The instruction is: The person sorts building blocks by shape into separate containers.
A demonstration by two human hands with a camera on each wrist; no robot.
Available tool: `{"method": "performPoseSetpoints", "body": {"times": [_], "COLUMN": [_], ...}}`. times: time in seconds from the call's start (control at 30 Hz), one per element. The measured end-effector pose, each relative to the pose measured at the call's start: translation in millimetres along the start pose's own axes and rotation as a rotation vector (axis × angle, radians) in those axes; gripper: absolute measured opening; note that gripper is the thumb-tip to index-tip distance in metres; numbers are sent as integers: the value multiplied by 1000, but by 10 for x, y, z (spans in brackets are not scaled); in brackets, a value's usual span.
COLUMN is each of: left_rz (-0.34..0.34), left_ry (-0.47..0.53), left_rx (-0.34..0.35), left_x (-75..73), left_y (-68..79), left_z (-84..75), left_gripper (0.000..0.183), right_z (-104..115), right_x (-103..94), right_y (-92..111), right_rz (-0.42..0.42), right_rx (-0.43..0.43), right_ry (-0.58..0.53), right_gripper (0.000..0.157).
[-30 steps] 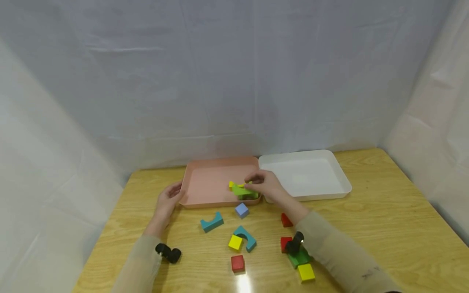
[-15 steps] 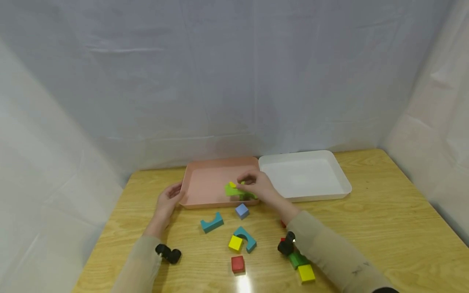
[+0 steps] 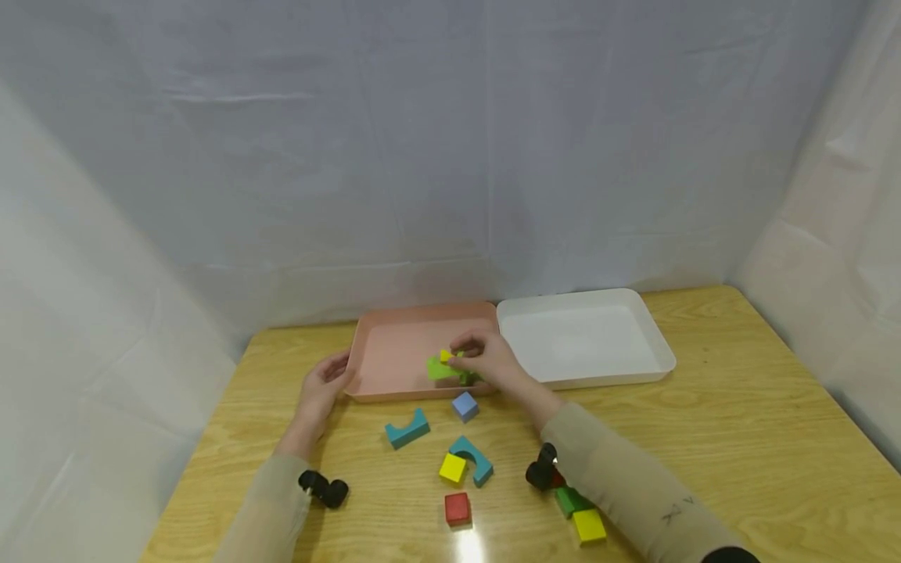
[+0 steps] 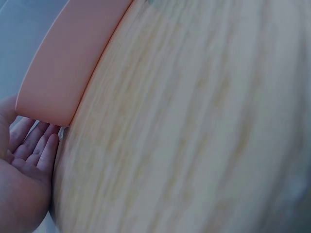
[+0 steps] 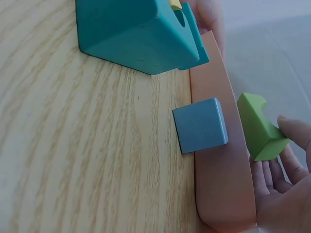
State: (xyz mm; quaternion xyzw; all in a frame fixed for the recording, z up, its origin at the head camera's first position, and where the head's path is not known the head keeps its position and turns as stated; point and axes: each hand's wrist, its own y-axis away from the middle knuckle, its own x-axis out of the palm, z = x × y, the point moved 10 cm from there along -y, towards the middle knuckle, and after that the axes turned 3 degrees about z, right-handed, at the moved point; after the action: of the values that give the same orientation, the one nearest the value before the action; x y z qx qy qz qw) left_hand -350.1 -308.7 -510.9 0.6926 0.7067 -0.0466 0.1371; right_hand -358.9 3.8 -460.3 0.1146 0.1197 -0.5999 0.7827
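Observation:
My right hand (image 3: pixel 489 361) is over the front right part of the pink tray (image 3: pixel 394 344). Its thumb and fingers pinch a light green block with a curved notch (image 5: pixel 262 128), seen past the tray wall in the right wrist view. A yellow block (image 3: pixel 446 356) shows beside the fingertips, mostly hidden. More green (image 3: pixel 466 378) shows under the hand; whether it is a separate block I cannot tell. My left hand (image 3: pixel 322 391) rests against the tray's left end. In the left wrist view its fingers (image 4: pixel 47 150) lie fairly straight beside the tray corner.
A white tray (image 3: pixel 584 336) adjoins the pink one. In front lie a blue cube (image 3: pixel 464 407), two teal arches (image 3: pixel 407 428), a yellow block (image 3: pixel 453 469) and a red cube (image 3: pixel 457 508). Near the right sleeve are green (image 3: pixel 572 502) and yellow (image 3: pixel 589 527) blocks.
My right hand has moved left over the pink tray, carrying the light green block. The right sleeve now covers more of the red blocks. My left hand stays put.

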Motion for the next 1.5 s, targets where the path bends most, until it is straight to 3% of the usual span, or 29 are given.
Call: {"method": "performPoseSetpoints", "body": {"times": [0.57,1.0,1.5], "left_rz": [9,2,-1], "left_ry": [-1,-12,-16], "left_rx": [-3,3,24], "left_x": [18,9,47], "left_y": [-13,-14,-29], "left_z": [11,-11,-35], "left_gripper": [54,51,50], "right_z": [-11,93,38], "right_x": [39,-57,-173], "right_y": [-6,75,163], "right_rz": [64,79,124], "right_rx": [-19,-49,-63], "right_ry": [4,26,0], "right_gripper": [23,25,27]}}
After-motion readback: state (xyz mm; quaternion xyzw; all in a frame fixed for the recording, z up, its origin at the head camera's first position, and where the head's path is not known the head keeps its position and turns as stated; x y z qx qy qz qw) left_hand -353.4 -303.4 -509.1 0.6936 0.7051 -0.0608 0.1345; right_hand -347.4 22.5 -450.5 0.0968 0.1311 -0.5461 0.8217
